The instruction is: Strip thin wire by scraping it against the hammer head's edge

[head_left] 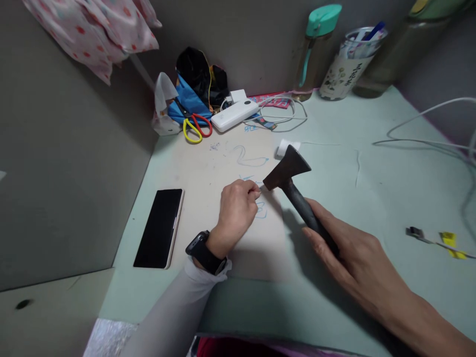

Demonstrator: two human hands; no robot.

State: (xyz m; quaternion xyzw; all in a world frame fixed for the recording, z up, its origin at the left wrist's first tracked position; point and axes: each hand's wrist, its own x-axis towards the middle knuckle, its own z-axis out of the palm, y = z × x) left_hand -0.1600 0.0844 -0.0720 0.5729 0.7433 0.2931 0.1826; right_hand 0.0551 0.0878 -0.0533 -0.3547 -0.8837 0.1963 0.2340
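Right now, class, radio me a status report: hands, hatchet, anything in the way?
Right hand: gripping hatchet by the handle. Left hand: closed beside the hatchet's head, contents too small to tell. Nearest clutter: white thread spool behind the head.

A pale grey sleeve [173, 307] is covering the left forearm [189, 287], its cuff [219, 273] gathering in creases beside a black watch [208, 256]. A rounded-corner case [197, 242] and broad dark band [212, 261] are encircling the wrist [216, 241]. The right hand [357, 255] and right forearm [416, 310] are showing bare.
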